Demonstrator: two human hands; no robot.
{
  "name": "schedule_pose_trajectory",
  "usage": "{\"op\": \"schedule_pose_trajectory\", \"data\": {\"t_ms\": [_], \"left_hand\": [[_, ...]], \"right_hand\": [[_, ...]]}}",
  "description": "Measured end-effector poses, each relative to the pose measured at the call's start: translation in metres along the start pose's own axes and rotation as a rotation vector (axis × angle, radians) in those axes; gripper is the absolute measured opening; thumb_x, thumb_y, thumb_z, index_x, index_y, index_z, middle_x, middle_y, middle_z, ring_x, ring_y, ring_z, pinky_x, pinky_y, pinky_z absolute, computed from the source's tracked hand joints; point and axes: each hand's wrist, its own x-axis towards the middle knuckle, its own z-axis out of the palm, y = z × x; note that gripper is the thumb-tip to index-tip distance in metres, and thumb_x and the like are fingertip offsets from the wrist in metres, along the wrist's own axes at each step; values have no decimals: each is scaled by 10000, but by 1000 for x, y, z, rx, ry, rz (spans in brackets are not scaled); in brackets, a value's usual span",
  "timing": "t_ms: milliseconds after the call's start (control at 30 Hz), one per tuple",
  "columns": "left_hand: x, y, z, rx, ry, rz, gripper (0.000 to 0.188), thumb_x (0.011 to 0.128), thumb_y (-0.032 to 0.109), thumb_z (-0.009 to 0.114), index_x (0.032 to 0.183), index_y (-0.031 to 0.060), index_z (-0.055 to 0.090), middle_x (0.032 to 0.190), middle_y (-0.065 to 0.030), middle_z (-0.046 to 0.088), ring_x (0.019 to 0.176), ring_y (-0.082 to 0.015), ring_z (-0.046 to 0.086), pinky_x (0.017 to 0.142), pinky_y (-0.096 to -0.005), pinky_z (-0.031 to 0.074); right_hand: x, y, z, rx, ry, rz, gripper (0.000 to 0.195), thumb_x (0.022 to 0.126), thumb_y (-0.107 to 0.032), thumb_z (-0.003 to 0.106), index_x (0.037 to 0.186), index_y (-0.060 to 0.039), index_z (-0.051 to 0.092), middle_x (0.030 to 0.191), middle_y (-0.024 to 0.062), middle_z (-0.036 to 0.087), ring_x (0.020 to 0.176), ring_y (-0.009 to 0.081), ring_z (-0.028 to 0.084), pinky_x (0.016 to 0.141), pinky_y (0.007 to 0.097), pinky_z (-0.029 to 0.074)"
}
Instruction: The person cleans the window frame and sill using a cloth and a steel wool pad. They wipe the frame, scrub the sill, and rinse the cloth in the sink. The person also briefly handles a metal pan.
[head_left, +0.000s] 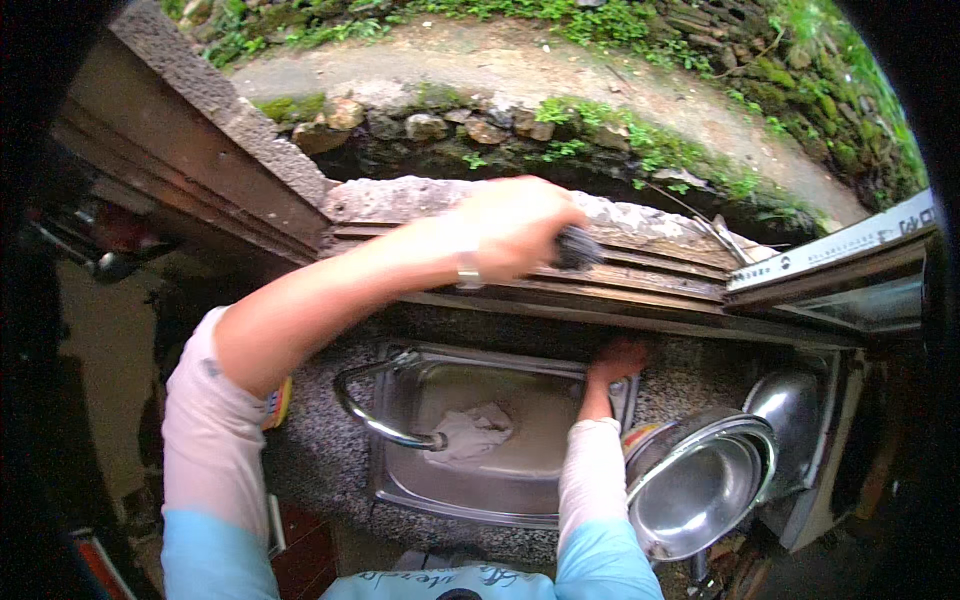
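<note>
My left hand (525, 225), blurred by motion, is shut on a dark bristly scrubber (576, 247) above the window's grooved wooden sill track (637, 274). A band is around that wrist. My right hand (619, 360) reaches to the far right corner of the stainless steel sink (442, 496), by the counter's back edge. It is dim there, and whether its fingers hold anything cannot be made out. A crumpled pale cloth (484, 431) lies in cloudy water in the sink, partly under the curved chrome faucet (375, 420).
Right of the sink, a metal basin (701, 487) leans tilted on the speckled stone counter (315, 457). Another shiny metal vessel (784, 405) is behind it. An opened window sash (840, 247) juts in at right. Outside are a stone ledge (405, 193) and a path (480, 56).
</note>
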Motion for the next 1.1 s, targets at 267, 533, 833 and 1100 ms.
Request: {"op": "schedule_pose_trajectory", "data": {"t_ms": [267,533,833,1100], "left_hand": [[125,73,55,77,-236,164,196,710,143,587,858,50,673,903,-156,667,874,-325,641,734,-427,516],[85,55,54,354,-292,157,177,777,160,567,884,79,683,889,-114,675,837,-279,661,679,-390,531],[-63,-40,23,788,-510,42,83,816,175,529,839,98,549,643,-61,559,687,-229,599,633,-357,467],[-69,-58,-16,926,-765,24,106,744,185,567,688,117,626,667,-89,618,645,-233,634,630,-384,492]], "right_hand": [[4,-9,-6,501,37,148,449,895,-342,446,1181,-10,542,1264,212,488,1103,353,482,892,513,376],[-9,-12,6,149,243,-43,396,899,-318,405,1110,-32,581,1210,185,524,1066,367,488,868,514,361],[-11,-14,-45,52,101,-59,345,829,-328,483,1039,-94,625,1109,133,559,971,310,529,775,450,404],[-10,-30,-45,238,134,59,362,836,-318,495,1031,-47,635,1166,128,550,1009,294,518,800,443,401]]}}
